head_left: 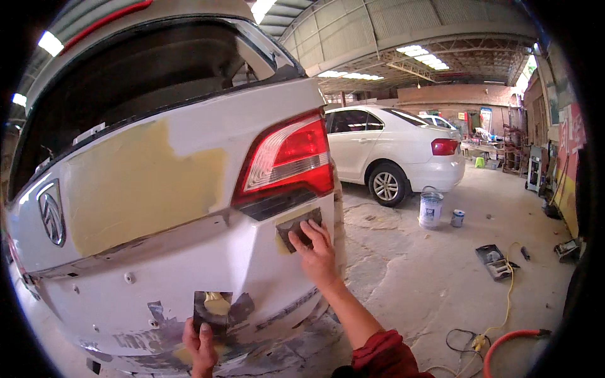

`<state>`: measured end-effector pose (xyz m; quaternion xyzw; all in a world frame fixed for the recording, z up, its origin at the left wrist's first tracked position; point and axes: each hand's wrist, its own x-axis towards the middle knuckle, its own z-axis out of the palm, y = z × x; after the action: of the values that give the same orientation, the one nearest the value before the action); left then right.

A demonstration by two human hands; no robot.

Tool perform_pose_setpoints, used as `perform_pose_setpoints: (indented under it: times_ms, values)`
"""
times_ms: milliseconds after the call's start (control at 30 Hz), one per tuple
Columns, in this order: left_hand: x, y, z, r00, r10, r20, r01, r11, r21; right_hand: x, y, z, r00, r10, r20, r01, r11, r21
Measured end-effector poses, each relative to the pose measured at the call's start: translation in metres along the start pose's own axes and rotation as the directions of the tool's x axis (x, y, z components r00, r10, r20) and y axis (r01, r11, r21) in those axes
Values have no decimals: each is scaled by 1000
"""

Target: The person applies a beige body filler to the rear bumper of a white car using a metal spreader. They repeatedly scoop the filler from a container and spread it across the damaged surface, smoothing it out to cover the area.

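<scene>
My left hand [201, 348] grips a dark square plate [203, 314] by its lower edge, thumb on its face. A lump of cream-yellow putty [217, 303] sits on this plate. My right hand [316, 255] presses a thin dark spreader [296, 230] flat against the rear of a white car [227, 255], just under its red and clear tail light [293, 154]. A little yellow putty shows at the spreader's edge. Higher on the tailgate is a broad yellow filler patch [145, 189], right of the round badge [51, 213]. The lower bumper area has grey and dark scuffed patches.
Behind stands a white sedan [403, 148]. A paint bucket [431, 210] and a small blue can [457, 218] are on the concrete floor near its wheel. Farther right lie an open tool case [496, 261], a yellow cord [509, 286] and an orange-red hose [504, 343].
</scene>
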<state>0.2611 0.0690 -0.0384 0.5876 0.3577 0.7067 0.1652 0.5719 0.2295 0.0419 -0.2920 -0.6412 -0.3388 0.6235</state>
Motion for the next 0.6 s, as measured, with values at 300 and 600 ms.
perform_pose_setpoints:
  times_ms: [300, 600]
  values:
    - [0, -1, -1, 999, -9, 30, 8, 1000, 19, -76, -19, -26, 990, 106, 90, -107, 994, 7]
    - [0, 12, 0, 1000, 10, 12, -11, 993, 113, 18, -33, -35, 825, 565, -23, -555, 816, 161]
